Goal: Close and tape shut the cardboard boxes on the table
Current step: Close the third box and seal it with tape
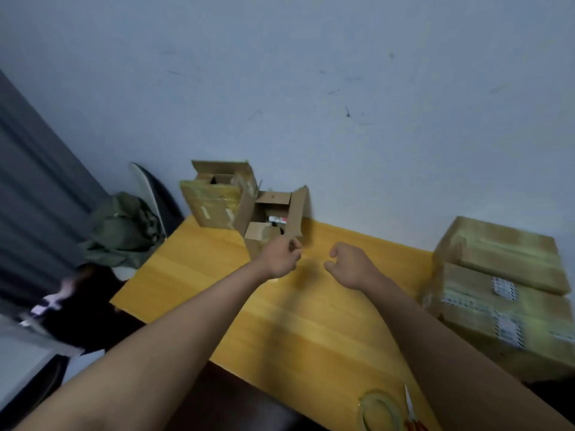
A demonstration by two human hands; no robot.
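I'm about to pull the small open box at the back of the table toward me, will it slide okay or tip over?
The small open box probably slides easily on the smooth yellow table. It looks light, with few items inside, so a high pull might tip it. Its raised flaps look floppy; a grip low on the wall seems safer.

Yellow table (280,321) with open boxes (270,219), taped boxes (504,293), tape roll (381,410).

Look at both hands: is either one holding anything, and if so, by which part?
Nothing is held. The left hand and right hand hover with fingers loosely curled, just short of the open box.
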